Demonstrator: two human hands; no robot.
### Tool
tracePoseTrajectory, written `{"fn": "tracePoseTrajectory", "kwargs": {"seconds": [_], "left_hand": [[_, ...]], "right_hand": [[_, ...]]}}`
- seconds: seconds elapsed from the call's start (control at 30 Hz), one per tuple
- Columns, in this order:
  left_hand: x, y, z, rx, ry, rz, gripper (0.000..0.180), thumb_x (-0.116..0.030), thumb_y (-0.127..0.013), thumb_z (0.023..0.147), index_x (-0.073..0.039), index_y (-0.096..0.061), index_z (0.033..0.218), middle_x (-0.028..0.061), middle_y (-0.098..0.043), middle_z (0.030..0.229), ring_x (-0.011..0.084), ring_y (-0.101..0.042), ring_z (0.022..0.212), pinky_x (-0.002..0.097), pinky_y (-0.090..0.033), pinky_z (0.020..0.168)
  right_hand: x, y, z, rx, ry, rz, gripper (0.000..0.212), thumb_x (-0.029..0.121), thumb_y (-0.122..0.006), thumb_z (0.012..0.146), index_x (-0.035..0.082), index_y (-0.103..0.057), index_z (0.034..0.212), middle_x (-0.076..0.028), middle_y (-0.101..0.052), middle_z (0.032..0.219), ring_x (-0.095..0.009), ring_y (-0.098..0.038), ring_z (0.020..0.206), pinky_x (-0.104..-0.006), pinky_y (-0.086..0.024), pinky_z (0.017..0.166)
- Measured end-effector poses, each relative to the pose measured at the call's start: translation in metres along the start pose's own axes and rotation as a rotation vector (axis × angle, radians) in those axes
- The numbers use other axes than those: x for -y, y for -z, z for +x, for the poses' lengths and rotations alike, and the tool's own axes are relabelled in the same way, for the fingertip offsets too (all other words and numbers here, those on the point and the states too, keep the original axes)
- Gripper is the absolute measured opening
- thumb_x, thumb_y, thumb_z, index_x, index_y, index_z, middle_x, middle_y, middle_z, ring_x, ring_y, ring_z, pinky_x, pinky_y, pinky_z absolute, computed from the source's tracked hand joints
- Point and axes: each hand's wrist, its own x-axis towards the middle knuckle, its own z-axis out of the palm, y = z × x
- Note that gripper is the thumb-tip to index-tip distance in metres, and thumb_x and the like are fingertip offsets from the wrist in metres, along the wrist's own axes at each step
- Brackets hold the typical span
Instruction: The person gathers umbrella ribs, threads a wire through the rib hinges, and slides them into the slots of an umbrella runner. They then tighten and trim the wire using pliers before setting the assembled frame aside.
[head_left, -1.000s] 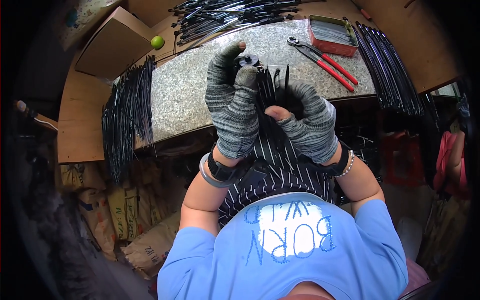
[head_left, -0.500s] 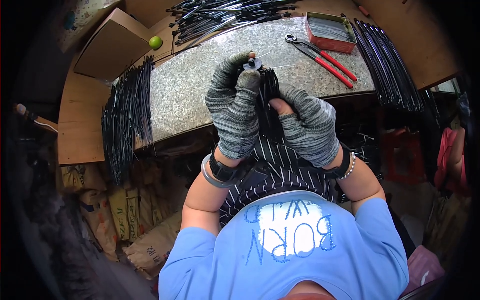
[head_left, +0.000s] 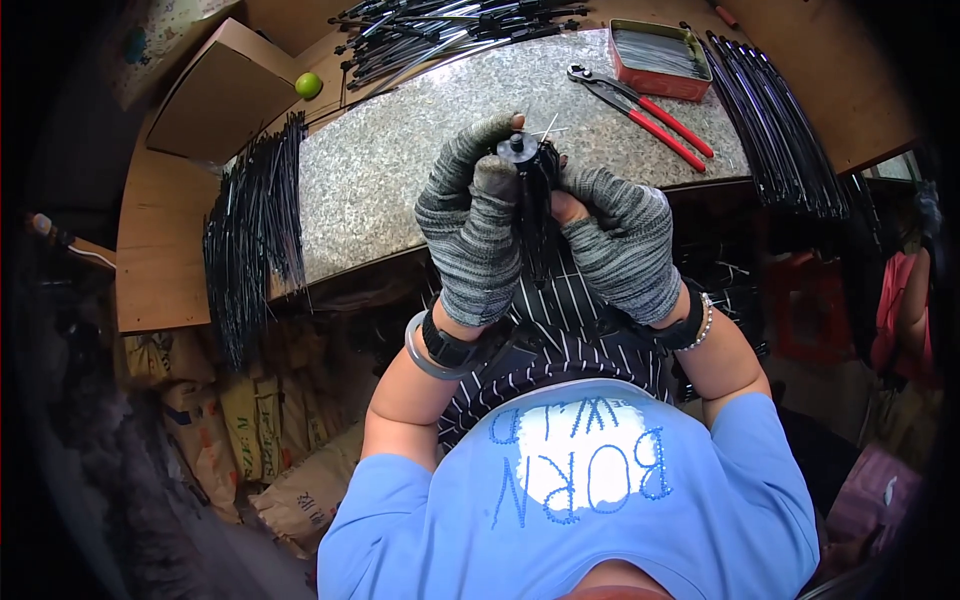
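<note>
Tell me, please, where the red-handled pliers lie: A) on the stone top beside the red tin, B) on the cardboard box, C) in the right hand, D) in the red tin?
A: the pliers lie flat on the stone top, just left of and below the red tin; both gloved hands hold a black bundle.

Her gloved hands point(head_left: 545, 235) hide most of the black bundle point(head_left: 533, 200); its small top parts are too tiny to make out.
</note>
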Motion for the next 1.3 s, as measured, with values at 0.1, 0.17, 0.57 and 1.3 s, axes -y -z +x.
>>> {"fn": "tracePoseTrajectory", "kwargs": {"seconds": [0.1,0.17,0.57,1.3], "left_hand": [[-0.005,-0.005,0.000,0.021,0.050,-0.086,0.042,-0.033,-0.055,0.085,0.000,-0.051,0.112,0.0124,-0.061,0.090,0.0180,-0.060,0.080,0.0297,-0.050,0.074],[-0.012,-0.004,0.003,0.006,0.175,-0.194,0.043,-0.034,-0.053,0.086,0.000,-0.050,0.112,0.0129,-0.061,0.089,0.0188,-0.061,0.079,0.0303,-0.050,0.073],[0.000,-0.009,-0.001,-0.054,0.092,-0.086,0.044,-0.039,-0.044,0.089,-0.001,-0.048,0.111,0.0116,-0.060,0.085,0.0201,-0.060,0.082,0.0316,-0.049,0.075],[-0.019,-0.010,-0.010,0.016,0.156,0.420,0.034,-0.012,-0.066,0.076,-0.003,-0.052,0.105,0.0066,-0.059,0.089,0.0126,-0.057,0.077,0.0262,-0.047,0.072]], "right_hand": [[-0.002,0.003,0.005,0.070,-0.077,0.133,0.015,0.009,-0.065,0.077,0.000,-0.064,0.089,-0.011,-0.065,0.072,-0.010,-0.060,0.065,-0.0234,-0.047,0.059],[-0.002,0.004,0.005,0.106,-0.113,0.200,0.014,0.009,-0.064,0.077,0.000,-0.064,0.088,-0.011,-0.064,0.072,-0.010,-0.060,0.066,-0.0233,-0.047,0.060],[-0.003,-0.002,0.007,-0.027,-0.049,0.177,0.015,0.012,-0.061,0.080,0.000,-0.063,0.089,-0.011,-0.063,0.075,-0.011,-0.059,0.070,-0.0241,-0.047,0.066],[-0.004,0.005,0.017,0.007,0.407,-0.159,0.055,0.050,-0.057,0.076,0.005,-0.051,0.107,-0.015,-0.059,0.090,-0.030,-0.060,0.078,-0.0361,-0.048,0.067]]}}
